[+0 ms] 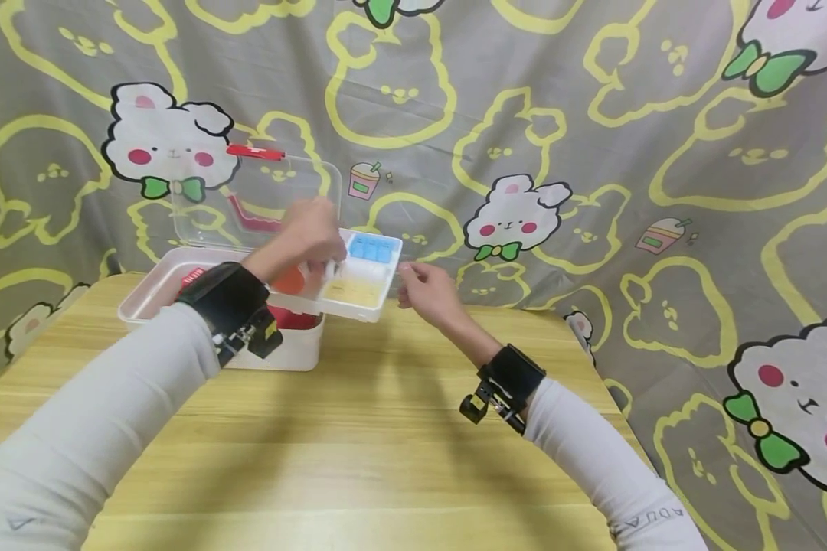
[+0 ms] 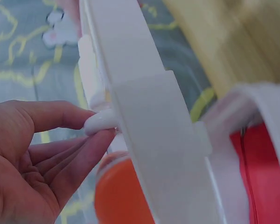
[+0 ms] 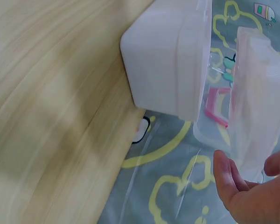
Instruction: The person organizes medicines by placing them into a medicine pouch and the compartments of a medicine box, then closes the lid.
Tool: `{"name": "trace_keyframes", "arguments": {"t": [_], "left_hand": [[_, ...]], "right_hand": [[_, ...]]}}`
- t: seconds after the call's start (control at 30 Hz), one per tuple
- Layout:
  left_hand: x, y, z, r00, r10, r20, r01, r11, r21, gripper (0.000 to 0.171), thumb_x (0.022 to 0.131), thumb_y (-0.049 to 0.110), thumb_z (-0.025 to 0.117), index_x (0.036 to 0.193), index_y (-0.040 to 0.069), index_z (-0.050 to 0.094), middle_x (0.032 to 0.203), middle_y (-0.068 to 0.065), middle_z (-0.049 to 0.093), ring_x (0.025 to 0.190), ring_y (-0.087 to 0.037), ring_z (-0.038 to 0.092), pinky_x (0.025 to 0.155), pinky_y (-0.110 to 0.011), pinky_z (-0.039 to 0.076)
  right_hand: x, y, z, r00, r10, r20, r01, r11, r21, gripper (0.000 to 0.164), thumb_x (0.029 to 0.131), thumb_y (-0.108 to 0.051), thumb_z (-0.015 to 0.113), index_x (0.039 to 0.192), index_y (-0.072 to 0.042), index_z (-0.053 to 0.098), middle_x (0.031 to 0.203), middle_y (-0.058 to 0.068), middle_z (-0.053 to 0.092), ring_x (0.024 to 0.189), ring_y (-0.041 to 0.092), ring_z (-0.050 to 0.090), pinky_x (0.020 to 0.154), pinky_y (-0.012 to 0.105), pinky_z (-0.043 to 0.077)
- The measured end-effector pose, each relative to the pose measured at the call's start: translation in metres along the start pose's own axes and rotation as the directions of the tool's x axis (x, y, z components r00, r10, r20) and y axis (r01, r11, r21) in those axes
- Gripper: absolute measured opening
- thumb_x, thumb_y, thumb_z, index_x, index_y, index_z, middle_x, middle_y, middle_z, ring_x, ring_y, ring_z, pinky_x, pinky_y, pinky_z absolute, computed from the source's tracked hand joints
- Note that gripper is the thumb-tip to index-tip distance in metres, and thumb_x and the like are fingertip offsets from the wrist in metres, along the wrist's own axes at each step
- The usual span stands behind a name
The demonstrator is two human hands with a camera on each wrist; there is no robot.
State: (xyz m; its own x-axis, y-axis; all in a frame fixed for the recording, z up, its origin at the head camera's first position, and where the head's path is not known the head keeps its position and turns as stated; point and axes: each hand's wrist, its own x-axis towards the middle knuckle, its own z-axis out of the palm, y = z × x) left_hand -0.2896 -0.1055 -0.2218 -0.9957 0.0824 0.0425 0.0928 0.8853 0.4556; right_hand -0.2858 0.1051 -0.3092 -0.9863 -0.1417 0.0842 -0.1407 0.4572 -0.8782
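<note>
A white divided tray (image 1: 361,315) is raised above the white box (image 1: 286,356), its right part out past the box's side. My left hand (image 1: 313,233) pinches the white rounded handle (image 2: 100,122) at the tray's middle between thumb and fingertips. At the tray's right end is my right hand (image 1: 430,293), its thumb and fingers (image 3: 224,175) on either side of that end. The tray carries blue packets (image 1: 374,249), white rolls, a yellowish piece (image 1: 353,291) and an orange round thing (image 2: 123,193).
The box's clear lid (image 1: 317,184) with a red latch (image 1: 255,153) stands up at the back. Red items (image 2: 263,175) lie inside the box. Under everything is a wooden table (image 1: 358,459), with a patterned cloth (image 1: 413,69) hanging behind it.
</note>
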Motion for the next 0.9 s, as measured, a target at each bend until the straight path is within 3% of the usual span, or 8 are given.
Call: {"name": "trace_keyframes", "arguments": {"t": [0.2,0.47,0.7,0.9], "left_hand": [[0.001,-0.031,-0.028,0.996,-0.093,0.019,0.093,0.995,-0.026,0.026,0.084,0.008,0.076,0.103,-0.008,0.068,0.089,-0.022,0.066,0.058,-0.028,0.068,0.052,-0.029,0.055],[0.004,-0.079,-0.052,0.973,-0.231,-0.015,0.23,0.971,-0.062,0.037,0.087,0.012,0.076,0.11,-0.013,0.061,0.081,-0.022,0.064,0.057,-0.03,0.066,0.051,-0.03,0.053],[0.002,-0.115,-0.058,0.95,-0.307,-0.05,0.305,0.952,-0.035,0.034,0.087,0.012,0.074,0.106,-0.014,0.062,0.071,-0.018,0.063,0.058,-0.032,0.068,0.052,-0.029,0.053],[-0.004,-0.14,-0.055,0.933,-0.353,-0.077,0.348,0.935,-0.065,0.032,0.083,0.009,0.074,0.1,-0.015,0.062,0.062,-0.016,0.061,0.056,-0.031,0.068,0.053,-0.032,0.056]], "right_hand": [[0.0,0.0,0.023,0.998,-0.041,0.043,0.041,0.999,-0.018,0.043,0.107,-0.027,0.049,0.139,0.001,0.058,0.096,0.017,0.07,0.09,0.031,0.073,0.079,0.033,0.063],[0.001,0.007,0.056,0.996,-0.059,0.071,0.066,0.992,-0.108,0.034,0.103,-0.026,0.057,0.124,-0.003,0.069,0.098,0.015,0.075,0.084,0.024,0.074,0.069,0.028,0.059],[-0.001,0.007,0.083,0.994,-0.046,0.096,0.06,0.987,-0.151,0.031,0.1,-0.028,0.059,0.12,-0.008,0.072,0.107,0.012,0.076,0.086,0.019,0.074,0.069,0.026,0.057],[-0.002,0.007,0.098,0.992,-0.022,0.121,0.031,0.996,-0.078,0.032,0.099,-0.025,0.062,0.123,-0.005,0.07,0.103,0.014,0.077,0.075,0.016,0.073,0.061,0.02,0.054]]}}
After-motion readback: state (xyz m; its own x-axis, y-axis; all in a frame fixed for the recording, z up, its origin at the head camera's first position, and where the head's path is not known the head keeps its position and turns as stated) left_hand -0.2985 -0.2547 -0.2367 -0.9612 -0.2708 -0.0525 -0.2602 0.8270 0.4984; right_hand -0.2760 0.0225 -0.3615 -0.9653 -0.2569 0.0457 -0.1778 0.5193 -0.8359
